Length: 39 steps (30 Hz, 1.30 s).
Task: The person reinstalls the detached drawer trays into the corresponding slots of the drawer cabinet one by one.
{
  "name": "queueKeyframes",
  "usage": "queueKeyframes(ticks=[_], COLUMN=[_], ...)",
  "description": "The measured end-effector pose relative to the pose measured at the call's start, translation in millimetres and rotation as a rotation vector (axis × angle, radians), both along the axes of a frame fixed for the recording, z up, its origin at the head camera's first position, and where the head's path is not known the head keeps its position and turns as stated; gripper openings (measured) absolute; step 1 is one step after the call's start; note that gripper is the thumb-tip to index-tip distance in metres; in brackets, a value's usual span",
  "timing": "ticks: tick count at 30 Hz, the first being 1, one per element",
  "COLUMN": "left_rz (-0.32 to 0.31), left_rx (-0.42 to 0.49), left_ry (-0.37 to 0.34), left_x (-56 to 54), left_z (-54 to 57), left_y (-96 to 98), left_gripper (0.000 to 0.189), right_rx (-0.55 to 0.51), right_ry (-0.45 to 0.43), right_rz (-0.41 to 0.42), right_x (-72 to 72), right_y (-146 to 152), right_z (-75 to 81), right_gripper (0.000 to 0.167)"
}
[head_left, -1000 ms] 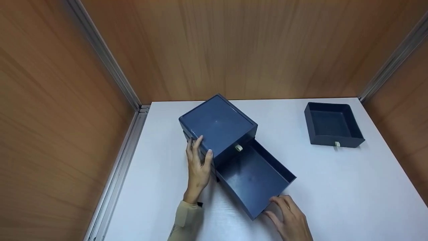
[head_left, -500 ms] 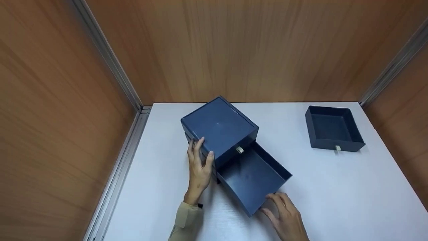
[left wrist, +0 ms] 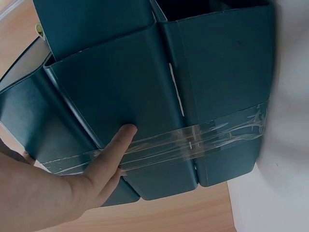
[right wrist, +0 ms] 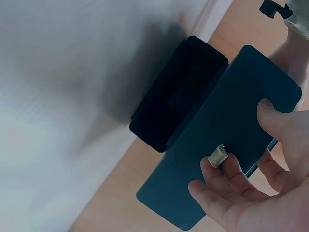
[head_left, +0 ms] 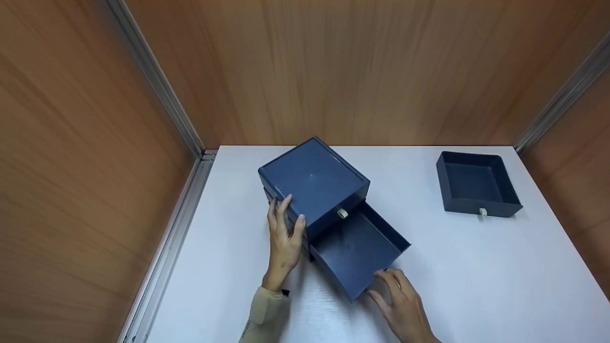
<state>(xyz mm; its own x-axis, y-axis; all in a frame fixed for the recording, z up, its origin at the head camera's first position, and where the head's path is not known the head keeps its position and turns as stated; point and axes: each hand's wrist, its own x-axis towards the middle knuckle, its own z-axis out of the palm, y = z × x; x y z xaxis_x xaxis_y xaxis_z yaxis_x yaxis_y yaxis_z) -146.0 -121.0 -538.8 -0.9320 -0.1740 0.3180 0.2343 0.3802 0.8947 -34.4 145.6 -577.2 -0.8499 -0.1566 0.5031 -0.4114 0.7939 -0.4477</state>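
Observation:
A dark blue drawer cabinet (head_left: 312, 176) of three stacked tiers stands turned at an angle on the white table. Clear tape (left wrist: 193, 145) runs across its side. My left hand (head_left: 284, 247) rests on its left side, fingers mostly straight, with fingertips at the top edge. The middle drawer (head_left: 355, 257) sticks out toward me, bare inside. At its front my right hand (head_left: 402, 307) grips, one finger over the rim, thumb on the front face and fingertips by the small pale pull tab (right wrist: 218, 155). Below that drawer, the bottom slot (right wrist: 178, 92) looks dark and hollow.
A loose drawer (head_left: 476, 183) with a pale tab lies at the right rear of the white table (head_left: 228, 214). Wood-grain panels (head_left: 362, 71) stand behind and at both sides. A metal rail (head_left: 167, 238) follows the left table edge.
My right hand has moved up and left with the middle drawer, which has slid some way into the cabinet. The left hand stays at the cabinet's side. The view has shifted slightly.

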Motion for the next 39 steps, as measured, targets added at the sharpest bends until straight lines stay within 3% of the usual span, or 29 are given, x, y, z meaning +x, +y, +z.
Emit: queueKeyframes(ticks=[9, 19, 32, 39], left_rz=[0.008, 0.004, -0.004, 0.009], left_rx=[0.004, -0.005, -0.002, -0.001], left_ry=[-0.008, -0.001, 0.001, 0.003], left_x=[-0.3, -0.1, 0.1, -0.1], left_z=[-0.5, -0.5, -0.5, 0.1], left_y=[0.5, 0.7, 0.0, 0.8], left_gripper=[0.059, 0.059, 0.058, 0.058], right_rx=[0.011, 0.035, 0.037, 0.019], right_ry=[-0.003, 0.084, 0.118, 0.084], right_rz=[0.002, 0.031, 0.055, 0.054], right_x=[-1.8, 0.4, -1.4, -3.2], right_y=[1.4, 10.0, 14.7, 13.5], right_z=[-4.9, -11.6, -15.4, -14.3], right_gripper=[0.056, 0.076, 0.074, 0.071])
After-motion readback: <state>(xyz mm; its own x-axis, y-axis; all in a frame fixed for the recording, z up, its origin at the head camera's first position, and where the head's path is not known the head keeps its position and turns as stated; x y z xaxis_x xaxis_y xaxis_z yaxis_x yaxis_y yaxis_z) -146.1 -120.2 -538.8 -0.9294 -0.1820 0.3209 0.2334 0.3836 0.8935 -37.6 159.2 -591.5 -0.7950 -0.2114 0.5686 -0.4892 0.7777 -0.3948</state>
